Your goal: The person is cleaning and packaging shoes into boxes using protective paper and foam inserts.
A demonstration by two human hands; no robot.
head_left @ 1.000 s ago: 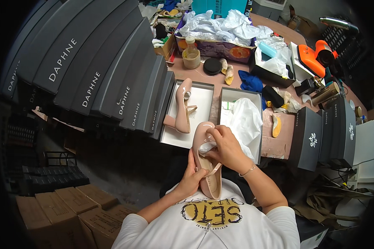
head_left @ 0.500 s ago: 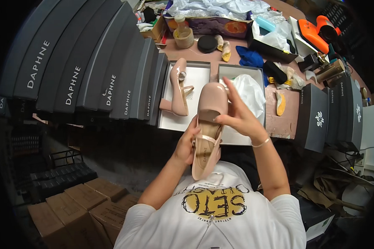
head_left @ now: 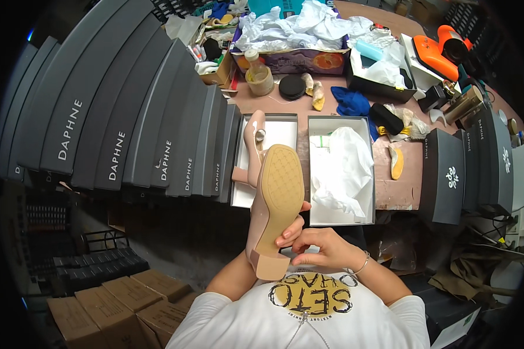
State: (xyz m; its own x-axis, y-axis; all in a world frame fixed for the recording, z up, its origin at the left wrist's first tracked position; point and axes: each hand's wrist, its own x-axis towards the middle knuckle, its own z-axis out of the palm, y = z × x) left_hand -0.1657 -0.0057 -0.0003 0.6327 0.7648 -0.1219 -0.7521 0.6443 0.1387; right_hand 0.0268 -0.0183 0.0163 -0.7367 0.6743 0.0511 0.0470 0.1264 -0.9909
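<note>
My left hand [head_left: 292, 231] is wrapped around a pale pink block-heeled shoe [head_left: 281, 181], its fingers showing at the arch. The shoe is turned over, with its tan patterned sole facing up and its heel toward my chest. Beside the heel, my right hand [head_left: 330, 249] has thumb and forefinger apart, with the tips close to the heel's edge; whether they touch it I cannot tell. The matching pink shoe [head_left: 254, 137] lies in a white-lined box [head_left: 284, 125] behind, partly hidden by the held one. Right of it, another open box [head_left: 369, 174] contains crumpled white tissue paper [head_left: 344, 174].
Dark grey shoeboxes [head_left: 99, 116] stand in a long row at left, with more [head_left: 448, 174] at right. On the pink table are a bottle [head_left: 258, 72], a round black lid [head_left: 291, 88], a blue cloth [head_left: 352, 101] and an orange heat gun [head_left: 434, 57]. Brown cartons [head_left: 108, 311] sit lower left.
The held shoe has been flipped from insole up to sole up, with its toe still pointing away. My right hand has left the toe and come down beside the heel.
</note>
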